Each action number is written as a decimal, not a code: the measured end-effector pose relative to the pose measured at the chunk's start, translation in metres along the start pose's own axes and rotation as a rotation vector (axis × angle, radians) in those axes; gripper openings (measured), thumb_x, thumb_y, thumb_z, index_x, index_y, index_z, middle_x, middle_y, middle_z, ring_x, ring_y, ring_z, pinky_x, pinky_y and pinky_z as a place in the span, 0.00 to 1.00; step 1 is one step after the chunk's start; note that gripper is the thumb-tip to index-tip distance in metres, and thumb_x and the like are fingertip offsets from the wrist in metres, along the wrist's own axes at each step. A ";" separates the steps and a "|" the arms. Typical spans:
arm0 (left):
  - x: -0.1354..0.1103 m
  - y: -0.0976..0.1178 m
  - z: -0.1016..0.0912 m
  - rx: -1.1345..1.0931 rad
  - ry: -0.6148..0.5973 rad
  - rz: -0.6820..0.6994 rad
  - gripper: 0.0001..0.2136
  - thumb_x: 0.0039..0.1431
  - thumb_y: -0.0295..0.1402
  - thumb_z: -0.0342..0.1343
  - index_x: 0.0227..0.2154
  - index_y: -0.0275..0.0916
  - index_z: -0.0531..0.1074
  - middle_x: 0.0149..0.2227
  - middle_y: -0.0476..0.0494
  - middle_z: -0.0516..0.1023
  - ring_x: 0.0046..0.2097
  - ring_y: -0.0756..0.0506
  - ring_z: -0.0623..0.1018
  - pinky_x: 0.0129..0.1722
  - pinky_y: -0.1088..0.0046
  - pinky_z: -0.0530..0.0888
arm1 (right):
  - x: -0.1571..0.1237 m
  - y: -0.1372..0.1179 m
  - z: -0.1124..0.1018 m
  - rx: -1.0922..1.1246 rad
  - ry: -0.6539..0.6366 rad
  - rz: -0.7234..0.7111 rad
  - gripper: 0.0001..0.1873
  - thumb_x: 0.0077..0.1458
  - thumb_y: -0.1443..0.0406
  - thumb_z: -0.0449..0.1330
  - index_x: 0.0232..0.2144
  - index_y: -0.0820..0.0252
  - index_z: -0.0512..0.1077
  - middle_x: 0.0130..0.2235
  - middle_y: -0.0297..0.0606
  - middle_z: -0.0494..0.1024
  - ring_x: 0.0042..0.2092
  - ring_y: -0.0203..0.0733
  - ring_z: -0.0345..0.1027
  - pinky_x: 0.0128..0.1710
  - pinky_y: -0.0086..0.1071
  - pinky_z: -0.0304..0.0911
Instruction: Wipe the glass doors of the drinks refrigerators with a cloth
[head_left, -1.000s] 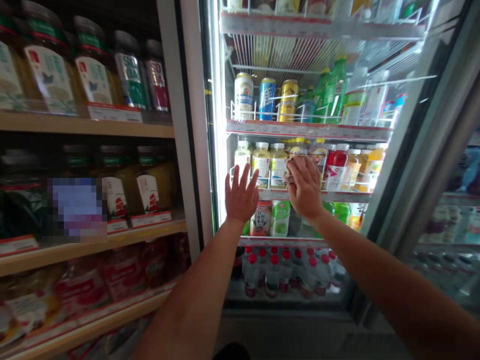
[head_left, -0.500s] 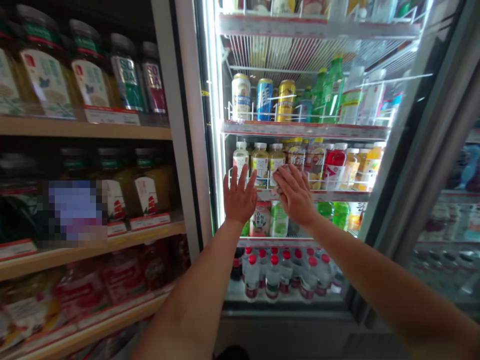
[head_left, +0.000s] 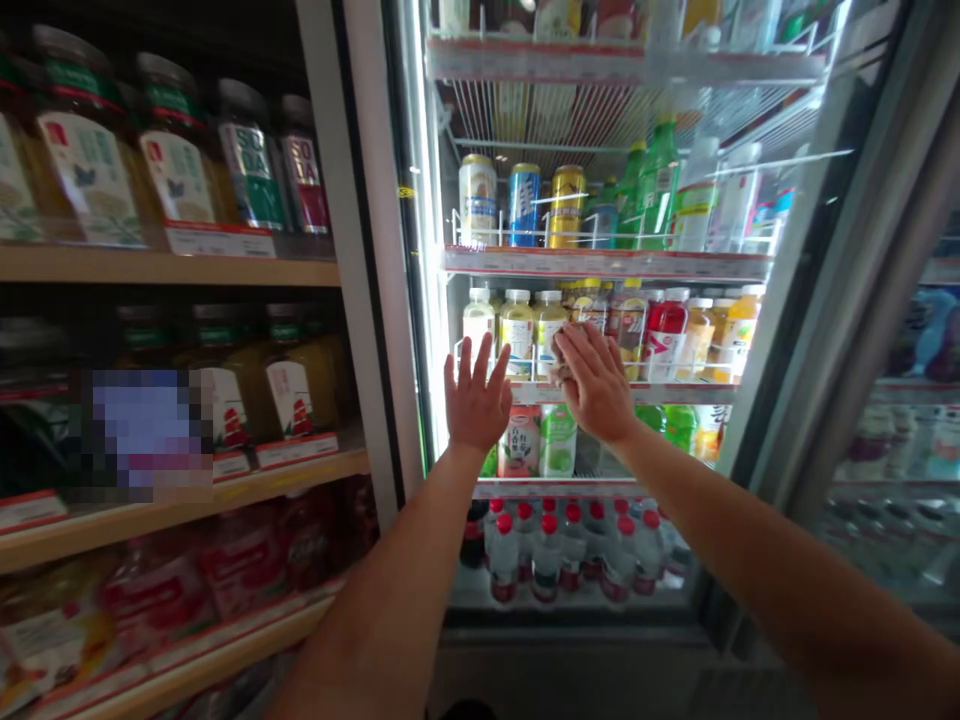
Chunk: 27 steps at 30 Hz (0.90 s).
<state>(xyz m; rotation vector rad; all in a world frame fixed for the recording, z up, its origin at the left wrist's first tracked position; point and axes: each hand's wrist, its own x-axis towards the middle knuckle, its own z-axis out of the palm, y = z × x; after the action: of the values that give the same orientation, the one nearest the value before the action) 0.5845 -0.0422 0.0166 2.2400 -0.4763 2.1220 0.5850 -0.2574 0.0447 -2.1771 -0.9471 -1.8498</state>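
Both my arms reach forward to the lit glass door (head_left: 750, 560) of a drinks cooler. My left hand (head_left: 478, 400) has its fingers spread and palm toward the glass, holding nothing; whether it touches the glass I cannot tell. To its right, my right hand (head_left: 596, 380) lies over a crumpled greyish-brown cloth (head_left: 560, 362), pressing it toward the door. Most of the cloth is hidden under the fingers. Behind the hands, through the glass, stand pale yellow bottles (head_left: 516, 325) and a red bottle (head_left: 666, 335) on a middle shelf.
To the left, wooden shelves (head_left: 187, 270) carry large juice bottles (head_left: 90, 150) and soda bottles (head_left: 251, 160). Cans (head_left: 566, 205) and green bottles (head_left: 660, 185) stand higher in the cooler, red-capped bottles (head_left: 547, 560) at its bottom. A metal door frame (head_left: 840, 330) rises at right.
The view has shifted slightly, so the shelves sit a little lower and further left. My right hand has moved a little relative to the bottles, and more of the cloth shows. My left hand stays spread.
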 end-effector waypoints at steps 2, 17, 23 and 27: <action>0.000 0.000 0.000 -0.011 0.001 0.002 0.29 0.67 0.31 0.50 0.70 0.43 0.55 0.72 0.42 0.52 0.74 0.38 0.44 0.72 0.50 0.46 | -0.001 -0.003 0.002 0.017 0.010 0.010 0.35 0.66 0.69 0.50 0.72 0.53 0.47 0.69 0.37 0.61 0.73 0.48 0.44 0.71 0.50 0.46; 0.000 0.000 0.000 -0.042 0.013 -0.003 0.27 0.67 0.31 0.51 0.68 0.41 0.59 0.71 0.39 0.55 0.74 0.38 0.45 0.72 0.49 0.45 | -0.003 -0.002 0.007 0.082 0.060 -0.001 0.40 0.64 0.71 0.50 0.73 0.54 0.40 0.71 0.42 0.55 0.73 0.48 0.46 0.71 0.51 0.48; 0.000 0.001 0.000 -0.015 0.013 0.001 0.27 0.68 0.31 0.50 0.68 0.41 0.58 0.71 0.39 0.55 0.74 0.38 0.45 0.72 0.49 0.46 | -0.007 -0.002 0.009 0.165 0.068 -0.033 0.39 0.63 0.74 0.50 0.72 0.50 0.45 0.68 0.40 0.62 0.72 0.48 0.48 0.71 0.51 0.51; 0.000 0.000 0.000 -0.009 0.005 0.001 0.27 0.68 0.32 0.50 0.68 0.42 0.58 0.71 0.40 0.53 0.74 0.38 0.45 0.72 0.49 0.47 | -0.012 -0.005 0.008 0.173 0.032 -0.092 0.38 0.63 0.74 0.51 0.72 0.52 0.47 0.67 0.40 0.65 0.72 0.47 0.47 0.71 0.51 0.51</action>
<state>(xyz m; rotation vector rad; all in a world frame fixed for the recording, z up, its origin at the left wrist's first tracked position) 0.5848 -0.0427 0.0163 2.2298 -0.4859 2.1211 0.5880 -0.2539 0.0304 -2.0288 -1.1723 -1.7617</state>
